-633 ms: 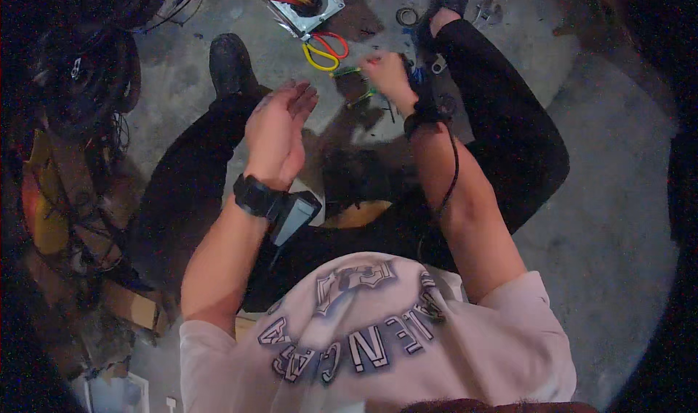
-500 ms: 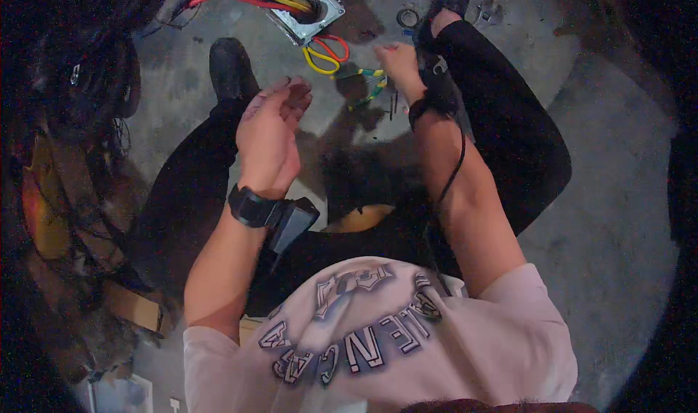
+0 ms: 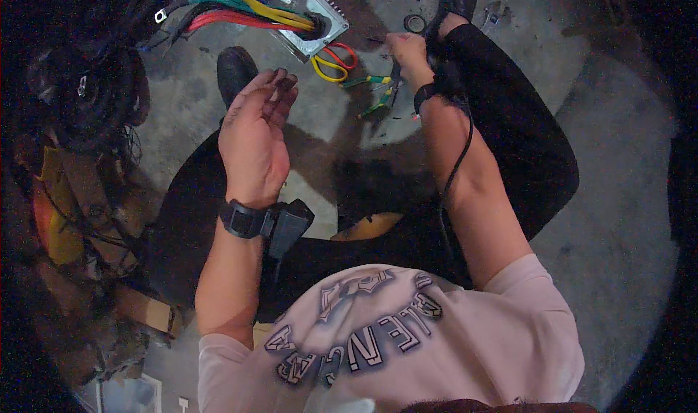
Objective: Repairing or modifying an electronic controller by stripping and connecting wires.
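My left hand is raised over the floor near my left shoe, its fingers loosely bent and dirty at the tips, with nothing seen in it. Farther forward, beside my right shoe, my right hand has its fingers pinched together; whatever they hold is too small to make out. Just left of and below it lie pliers with green-and-yellow handles. Ahead of both hands sits a silver finned metal box. Thick yellow, green and red cables enter its round hole, and a yellow cable loop and a red one stick out its near side.
A black ring-shaped roll and a small shiny metal piece lie by my right shoe. Dark coiled cables are heaped at the left, with cardboard below them. My legs stretch out on both sides.
My left hand has shifted slightly left and down in the picture. My right hand has moved a little forward and right, its fingers still pinched. The whole view has shifted slightly.
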`<state>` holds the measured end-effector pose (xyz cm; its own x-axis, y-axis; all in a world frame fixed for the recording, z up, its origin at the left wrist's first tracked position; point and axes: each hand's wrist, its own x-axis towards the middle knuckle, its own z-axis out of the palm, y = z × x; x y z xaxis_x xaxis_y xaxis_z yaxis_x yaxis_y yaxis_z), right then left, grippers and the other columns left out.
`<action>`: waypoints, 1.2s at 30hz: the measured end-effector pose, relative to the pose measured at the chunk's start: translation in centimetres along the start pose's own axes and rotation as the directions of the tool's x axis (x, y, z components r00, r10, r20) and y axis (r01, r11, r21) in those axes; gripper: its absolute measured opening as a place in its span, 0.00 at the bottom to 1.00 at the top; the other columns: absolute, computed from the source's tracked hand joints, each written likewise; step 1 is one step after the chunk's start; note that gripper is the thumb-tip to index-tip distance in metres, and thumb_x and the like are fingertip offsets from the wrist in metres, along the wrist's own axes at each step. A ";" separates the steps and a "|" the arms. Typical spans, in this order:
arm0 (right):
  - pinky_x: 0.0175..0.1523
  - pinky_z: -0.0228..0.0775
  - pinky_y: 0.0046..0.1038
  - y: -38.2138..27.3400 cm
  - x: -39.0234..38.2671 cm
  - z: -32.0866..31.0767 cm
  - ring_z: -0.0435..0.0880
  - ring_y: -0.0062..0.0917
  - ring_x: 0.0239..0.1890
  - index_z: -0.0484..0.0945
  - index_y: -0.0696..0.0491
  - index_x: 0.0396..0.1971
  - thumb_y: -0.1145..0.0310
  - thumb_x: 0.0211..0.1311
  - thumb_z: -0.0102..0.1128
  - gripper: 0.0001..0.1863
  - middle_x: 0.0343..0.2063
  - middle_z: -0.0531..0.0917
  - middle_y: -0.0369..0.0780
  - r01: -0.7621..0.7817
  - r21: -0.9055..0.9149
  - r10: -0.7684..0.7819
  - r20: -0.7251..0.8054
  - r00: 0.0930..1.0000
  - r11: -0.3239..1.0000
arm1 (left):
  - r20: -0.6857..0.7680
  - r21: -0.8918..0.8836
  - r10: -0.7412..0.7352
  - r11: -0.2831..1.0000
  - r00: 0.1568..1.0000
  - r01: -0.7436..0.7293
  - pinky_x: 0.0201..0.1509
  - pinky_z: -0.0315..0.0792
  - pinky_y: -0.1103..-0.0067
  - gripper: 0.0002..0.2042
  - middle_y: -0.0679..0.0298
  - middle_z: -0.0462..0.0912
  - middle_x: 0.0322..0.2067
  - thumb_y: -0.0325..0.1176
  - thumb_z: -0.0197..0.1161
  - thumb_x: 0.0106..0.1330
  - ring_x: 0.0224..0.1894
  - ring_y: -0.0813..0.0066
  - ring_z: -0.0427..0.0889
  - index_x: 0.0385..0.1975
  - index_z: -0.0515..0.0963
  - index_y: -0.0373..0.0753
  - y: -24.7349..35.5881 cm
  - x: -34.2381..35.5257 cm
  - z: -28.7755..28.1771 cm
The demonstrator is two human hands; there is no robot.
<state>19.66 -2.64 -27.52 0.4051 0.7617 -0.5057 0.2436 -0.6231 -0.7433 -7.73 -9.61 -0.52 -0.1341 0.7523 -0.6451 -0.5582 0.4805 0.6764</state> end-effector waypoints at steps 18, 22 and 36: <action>0.43 0.73 0.20 -14.8 -3.7 -3.4 0.84 0.20 0.38 0.83 0.60 0.45 0.67 0.63 0.62 0.15 0.36 0.88 0.39 0.319 0.048 -0.322 0.172 0.931 0.947 | 0.122 0.221 0.089 0.968 0.988 -0.115 0.49 0.74 0.75 0.14 0.59 0.81 0.44 0.31 0.62 0.65 0.42 0.70 0.80 0.44 0.78 0.27 4.9 8.1 2.7; 0.48 0.73 0.20 -20.5 -8.0 -3.8 0.83 0.21 0.46 0.81 0.61 0.50 0.71 0.62 0.58 0.18 0.43 0.87 0.41 0.428 0.085 -0.435 0.258 0.863 0.900 | 0.108 0.274 0.041 0.959 0.993 -0.069 0.43 0.74 0.78 0.16 0.61 0.81 0.39 0.33 0.65 0.62 0.37 0.74 0.79 0.44 0.78 0.27 5.2 6.1 4.4; 0.33 0.73 0.31 -20.4 -16.9 -2.3 0.77 0.24 0.21 0.77 0.47 0.59 0.71 0.52 0.60 0.29 0.21 0.81 0.42 0.448 -0.021 -0.443 0.111 0.890 0.894 | 0.098 0.730 0.180 0.655 0.979 -0.193 0.33 0.72 0.74 0.16 0.56 0.84 0.24 0.35 0.63 0.57 0.27 0.74 0.79 0.31 0.81 0.23 2.5 6.0 6.0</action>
<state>9.84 -3.24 -2.79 0.1547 0.9734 -0.1690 0.4175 -0.2195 -0.8818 -4.98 -1.22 -0.53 -0.1516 0.8668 -0.4751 0.2579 0.4987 0.8275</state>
